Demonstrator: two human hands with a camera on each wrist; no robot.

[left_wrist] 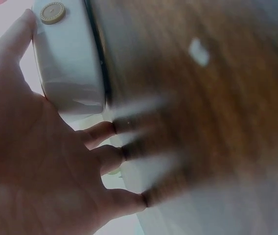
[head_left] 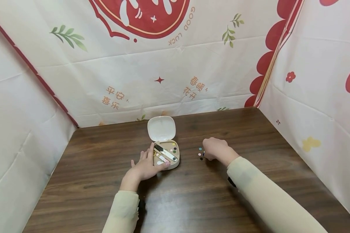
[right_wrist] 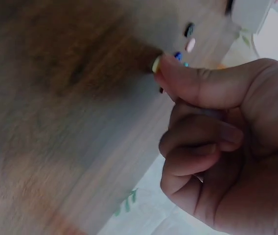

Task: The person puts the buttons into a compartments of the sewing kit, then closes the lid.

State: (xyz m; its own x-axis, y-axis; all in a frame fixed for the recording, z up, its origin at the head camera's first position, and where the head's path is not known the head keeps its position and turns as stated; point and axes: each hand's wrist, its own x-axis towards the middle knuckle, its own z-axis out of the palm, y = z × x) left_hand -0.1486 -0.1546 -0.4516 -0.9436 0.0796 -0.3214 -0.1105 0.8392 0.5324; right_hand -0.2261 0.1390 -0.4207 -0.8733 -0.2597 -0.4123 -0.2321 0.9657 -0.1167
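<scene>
We see the small yellow disc [right_wrist: 156,64] at the very tips of the right hand's thumb and forefinger, over the desk [head_left: 215,194] to the right of the open case [head_left: 179,158]. Our right hand [head_left: 217,149] pinches it with the other fingers curled in; whether the disc is clear of the wood we cannot tell. So little of it sits in the pinch that a slight twist or uneven squeeze could flick it away, and a thing so flat would be awkward to pick up again.

Just beside those fingertips lie a teal disc [head_left: 200,149], a pink disc [head_left: 199,154], a black disc [head_left: 201,159] and a blue disc [right_wrist: 178,56]. If we sweep the knuckles low, we could scatter them.

Our left hand [head_left: 144,166] lies spread against the case, its forefinger along the left side and its thumb at the near rim; it looks to be steadying rather than clamping. Should it press down hard or shift, the case could tip or slide, jostling the white tool [head_left: 170,154] and the discs inside. The raised lid [head_left: 161,128] stands at the far side, where a knock could swing it down.
</scene>
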